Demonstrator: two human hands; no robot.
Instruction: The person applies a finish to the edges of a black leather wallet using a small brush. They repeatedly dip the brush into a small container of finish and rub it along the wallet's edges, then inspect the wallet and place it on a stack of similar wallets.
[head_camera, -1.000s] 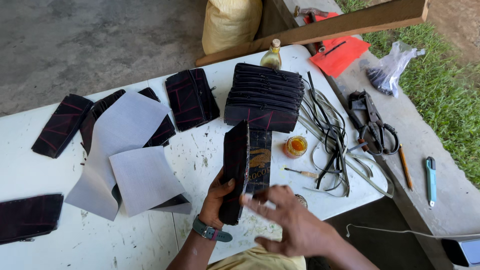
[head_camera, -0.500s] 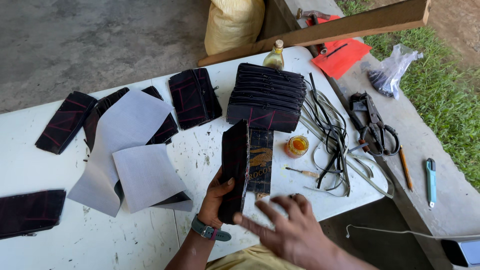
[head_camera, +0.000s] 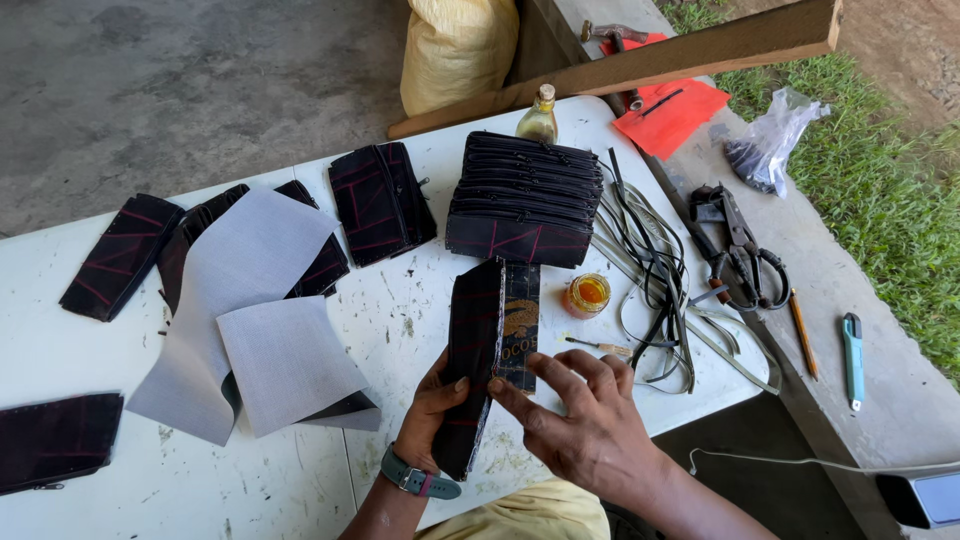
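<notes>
Black pouch (head_camera: 478, 365) — a flat, folded piece with faint red lines — is held on edge above the white table (head_camera: 300, 490), low in the middle of the head view. Its long axis runs from the near table edge away from the person, with the top end tipped slightly right, pointing toward the stack of black pouches (head_camera: 525, 198). A patterned inner panel (head_camera: 520, 325) is seen opened out on its right side.

The pouch is gripped at its lower half by the left hand (head_camera: 432, 405), thumb curled onto the near face, fingers hidden behind; a green watch (head_camera: 418, 478) is worn on that wrist. The right hand (head_camera: 585, 425) is laid against the pouch's right edge, fingers stretched out and slightly spread, index fingertip touching the edge, nothing clasped.

Just beyond the pouch's far end the stack is seen, and a small jar of amber liquid (head_camera: 587, 294) stands just to the right, with a thin brush (head_camera: 598, 346) beside it. Black and grey straps (head_camera: 650, 270) are tangled further right — then heavy shears (head_camera: 740, 255), a pencil (head_camera: 803, 333) and a teal utility knife (head_camera: 852, 358) on the concrete ledge. Grey fabric sheets (head_camera: 260, 300) are spread on the left over more dark pieces, and a glass bottle (head_camera: 540, 117) stands behind the stack.
</notes>
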